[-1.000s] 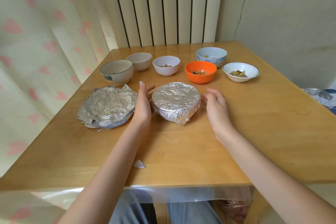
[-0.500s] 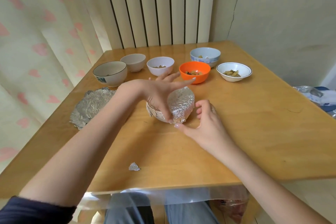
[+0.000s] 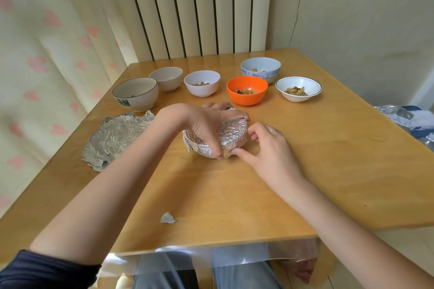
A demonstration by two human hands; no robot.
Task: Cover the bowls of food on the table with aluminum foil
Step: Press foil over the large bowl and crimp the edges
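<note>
My left hand is clamped over the foil-wrapped bowl while my right hand's fingers pinch its near edge, so one bowl is nearly covered; beyond my fingers five bowls, like the orange bowl, remain open.

The wooden surface wears a clear plastic sheet that hangs over its near edge. A foil-wrapped bowl sits at its centre. At 9 o'clock from it lies a crumpled foil-covered dish; at 7 o'clock, near the front edge, a small foil scrap. From 10 to 2 o'clock stand a dark-rimmed bowl, a beige bowl, a white bowl, an orange bowl, a blue-patterned bowl just behind it, and a shallow white bowl.
</note>
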